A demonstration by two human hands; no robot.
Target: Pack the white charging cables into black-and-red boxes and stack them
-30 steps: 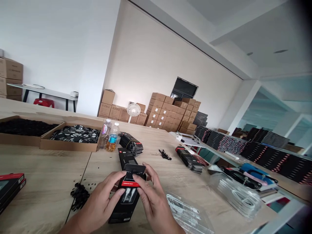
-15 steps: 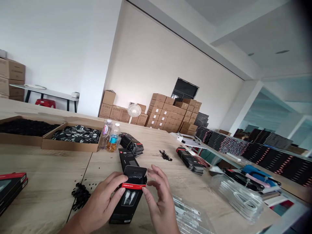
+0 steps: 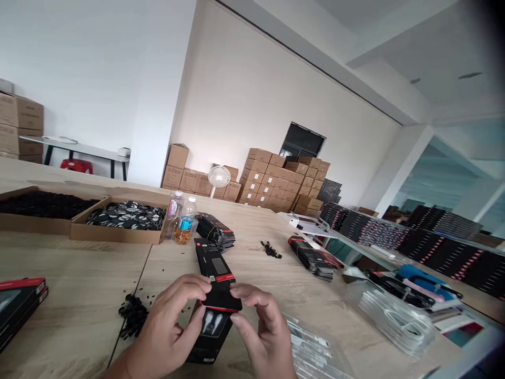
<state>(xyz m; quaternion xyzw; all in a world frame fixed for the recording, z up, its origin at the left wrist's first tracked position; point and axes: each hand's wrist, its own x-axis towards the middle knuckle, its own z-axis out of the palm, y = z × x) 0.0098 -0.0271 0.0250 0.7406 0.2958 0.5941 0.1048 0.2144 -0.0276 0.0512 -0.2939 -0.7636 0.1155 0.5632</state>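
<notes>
A black cardboard packaging box, with a red strip and a picture of white cable plugs, stands upright on the table before me. Its top flap lies folded over the opening. My left hand grips the top left edge, fingers on the flap and thumb against the front. On the opposite side my right hand pinches the top right corner between thumb and fingers. Behind the box lies a flat black carton. Bagged white cables rest to the right of my right hand.
Small black pieces are heaped on the left. Farther back are cardboard trays of black pieces, two bottles and banded carton stacks. Another banded stack and clear-bagged cables lie right. Black boxes sit far left.
The raised top flap has come down over the box opening. My right hand's fingers have moved in from beside the box onto the flap. The view has shifted slightly.
</notes>
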